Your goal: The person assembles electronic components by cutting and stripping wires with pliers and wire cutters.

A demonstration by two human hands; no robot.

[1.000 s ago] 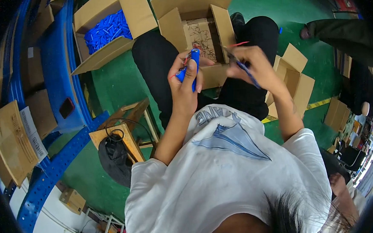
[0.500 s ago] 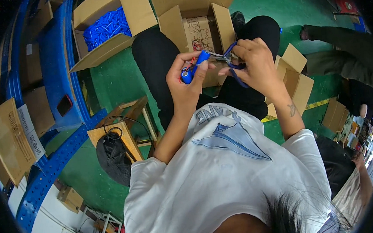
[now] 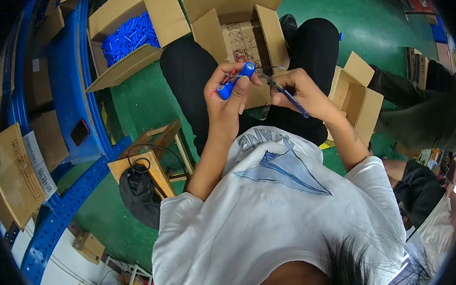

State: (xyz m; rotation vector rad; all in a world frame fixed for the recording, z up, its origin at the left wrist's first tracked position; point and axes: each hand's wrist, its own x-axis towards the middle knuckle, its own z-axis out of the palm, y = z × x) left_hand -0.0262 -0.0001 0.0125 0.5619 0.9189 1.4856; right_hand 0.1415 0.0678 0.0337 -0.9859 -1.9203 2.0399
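Two blue cylindrical batteries, one upper (image 3: 248, 69) and one lower (image 3: 225, 91), sit in my left hand (image 3: 223, 103), its fingers and thumb closed round them. Thin red wires (image 3: 229, 77) run between the batteries. Scissors with dark blue handles (image 3: 295, 102) are gripped in my right hand (image 3: 306, 92). Their metal blades point left toward the upper battery, close beside my left fingertips. Whether the blades touch a wire is too small to tell. Below both hands an open cardboard box (image 3: 211, 35) stands between my knees, with wire scraps on its bottom.
At the left, an open carton (image 3: 123, 74) is full of blue batteries. Blue shelving (image 3: 63, 90) holds a phone (image 3: 80, 131). A wooden stool (image 3: 159, 173) carries a black bag (image 3: 137, 192). Another open carton (image 3: 364, 105) stands at the right, near other people.
My right hand has lowered and turned, so the scissors now slant down to the right with their handles drawn together. The left hand has tilted the batteries slightly. People at right have shifted.
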